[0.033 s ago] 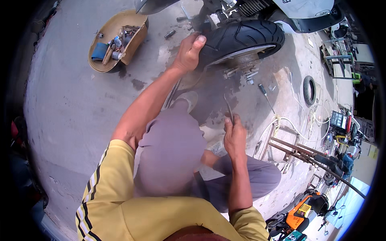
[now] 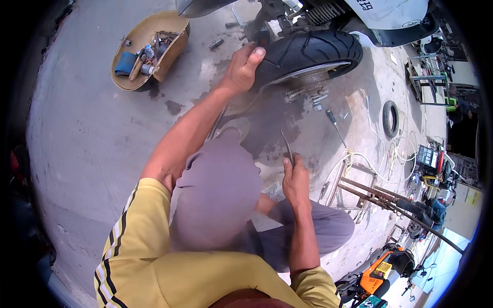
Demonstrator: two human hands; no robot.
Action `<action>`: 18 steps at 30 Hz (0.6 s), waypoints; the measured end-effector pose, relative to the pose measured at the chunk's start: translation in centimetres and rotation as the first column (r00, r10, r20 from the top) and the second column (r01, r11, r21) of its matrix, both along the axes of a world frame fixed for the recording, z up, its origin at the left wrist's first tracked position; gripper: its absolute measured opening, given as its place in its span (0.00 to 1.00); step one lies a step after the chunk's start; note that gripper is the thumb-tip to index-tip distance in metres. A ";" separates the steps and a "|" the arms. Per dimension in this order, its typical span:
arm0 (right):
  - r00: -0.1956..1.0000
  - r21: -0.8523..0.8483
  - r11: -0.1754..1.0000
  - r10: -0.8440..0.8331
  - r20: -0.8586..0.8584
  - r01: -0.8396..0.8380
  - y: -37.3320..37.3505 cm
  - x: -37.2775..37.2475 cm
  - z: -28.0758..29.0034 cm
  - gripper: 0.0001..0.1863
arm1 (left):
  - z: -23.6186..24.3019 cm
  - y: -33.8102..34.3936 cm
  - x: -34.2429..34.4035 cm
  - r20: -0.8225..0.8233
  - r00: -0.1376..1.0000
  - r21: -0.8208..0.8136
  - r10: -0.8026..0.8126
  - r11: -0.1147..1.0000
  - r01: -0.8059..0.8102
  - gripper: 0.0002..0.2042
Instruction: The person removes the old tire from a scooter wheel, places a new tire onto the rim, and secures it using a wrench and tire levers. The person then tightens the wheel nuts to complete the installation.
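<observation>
A black scooter tyre (image 2: 308, 51) on its wheel stands under the raised tail of a vehicle. My left hand (image 2: 240, 71) grips the tyre's left end, with the thumb up and the fingers partly hidden. Closed round a thin, curved metal tyre lever (image 2: 287, 146), my right hand (image 2: 297, 180) is held above my right leg, apart from the wheel. The lever's bent tip points up toward the wheel. The hub (image 2: 308, 82) shows at the wheel's near side.
At the upper left sits a tan basin (image 2: 169, 60) of tools and parts. A screwdriver (image 2: 332, 118) lies right of the wheel, near a rusty metal frame (image 2: 362, 187) and a pale hose (image 2: 377, 172). Farther right are a loose tyre (image 2: 391, 119) and an orange scooter (image 2: 377, 274).
The view has shifted slightly. My right hand and the tyre lever sit a little farther left and lower; my left hand stays at the tyre.
</observation>
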State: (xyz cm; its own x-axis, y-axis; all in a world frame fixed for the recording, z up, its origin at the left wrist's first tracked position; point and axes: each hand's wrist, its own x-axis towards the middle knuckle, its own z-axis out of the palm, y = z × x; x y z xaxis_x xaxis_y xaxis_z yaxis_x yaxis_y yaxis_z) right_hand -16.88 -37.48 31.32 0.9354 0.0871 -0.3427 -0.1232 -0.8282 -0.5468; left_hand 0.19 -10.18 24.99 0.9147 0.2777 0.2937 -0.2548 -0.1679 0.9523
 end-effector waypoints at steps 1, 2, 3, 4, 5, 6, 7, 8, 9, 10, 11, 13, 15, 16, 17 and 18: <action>0.996 0.002 0.998 0.066 0.057 -0.066 -1.1 0.0 -1.0 0.14 | -0.3 -0.4 0.3 -0.005 1.000 -0.014 0.021 1.000 -0.021 0.39; 0.987 -0.002 0.992 0.124 0.100 -0.124 -2.0 -0.3 -1.5 0.14 | -0.6 -0.9 0.3 -0.022 0.999 -0.031 0.032 0.999 -0.033 0.40; 0.977 -0.004 0.984 0.176 0.124 -0.177 -2.5 -1.2 -1.4 0.15 | -0.7 -0.9 -0.3 -0.035 0.999 -0.046 0.014 0.999 -0.015 0.40; 0.988 0.040 0.990 0.141 -0.062 -0.138 -1.1 -0.1 1.3 0.18 | -0.4 -0.6 -0.6 -0.045 0.999 -0.058 -0.011 0.998 0.009 0.40; 0.981 0.034 0.993 0.116 -0.155 -0.113 0.4 0.6 4.0 0.19 | -0.1 -0.1 -0.4 -0.040 0.999 -0.058 -0.029 0.998 0.026 0.41; 0.966 0.018 0.996 0.092 -0.241 -0.090 2.1 1.2 6.9 0.20 | 0.3 0.2 -0.3 -0.074 0.997 -0.041 -0.017 0.999 0.014 0.40; 0.944 0.000 0.998 0.063 -0.325 -0.066 3.0 1.5 8.4 0.21 | 0.5 0.2 -0.5 -0.071 0.997 -0.049 -0.012 0.999 0.008 0.40; 0.955 -0.127 0.976 0.139 -0.261 -0.176 0.9 0.6 6.8 0.22 | 0.6 0.0 -0.8 -0.068 0.998 -0.056 -0.008 0.998 0.004 0.40; 0.953 -0.225 0.940 0.209 -0.219 -0.257 -0.4 0.0 6.4 0.22 | 0.7 -0.1 -0.7 -0.057 0.998 -0.066 0.000 0.998 -0.004 0.39; 0.942 -0.320 0.890 0.275 -0.190 -0.325 -1.6 -0.8 6.2 0.21 | 0.4 -0.2 -0.5 -0.043 0.999 -0.085 -0.025 0.996 0.021 0.37; 0.924 -0.413 0.827 0.342 -0.169 -0.381 -2.2 -1.0 6.3 0.21 | 0.2 -0.1 -0.1 -0.029 1.000 -0.085 -0.006 0.996 0.003 0.37; 0.912 -0.348 0.843 0.374 -0.171 -0.411 -0.2 -0.2 9.0 0.21 | -0.3 -0.3 -0.2 -0.021 1.000 -0.079 0.008 0.997 -0.010 0.37; 0.858 -0.369 0.783 0.505 -0.092 -0.500 2.6 1.7 11.6 0.21 | -0.4 0.1 -0.2 -0.079 0.996 -0.056 -0.033 0.998 0.029 0.37; 0.838 -0.424 0.730 0.522 -0.160 -0.536 3.6 2.7 13.0 0.22 | -0.4 0.3 -0.3 -0.085 0.996 -0.055 -0.029 0.998 0.025 0.37; 0.803 -0.501 0.658 0.580 -0.139 -0.562 3.9 3.4 14.0 0.18 | -0.3 0.5 -0.3 -0.088 0.996 -0.060 -0.027 0.998 0.022 0.37; 0.769 -0.629 0.536 0.618 -0.163 -0.563 3.2 4.1 14.4 0.17 | 0.0 0.3 -0.4 -0.080 0.996 -0.060 -0.028 0.998 0.023 0.37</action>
State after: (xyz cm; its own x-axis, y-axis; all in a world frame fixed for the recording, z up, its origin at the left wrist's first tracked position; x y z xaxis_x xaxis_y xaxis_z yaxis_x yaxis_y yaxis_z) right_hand -12.74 -34.26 45.75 0.7739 0.4272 -0.4674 0.5363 -0.8347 0.1250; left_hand -0.20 -9.86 24.99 0.9418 0.2686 0.2021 -0.1799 -0.1049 0.9781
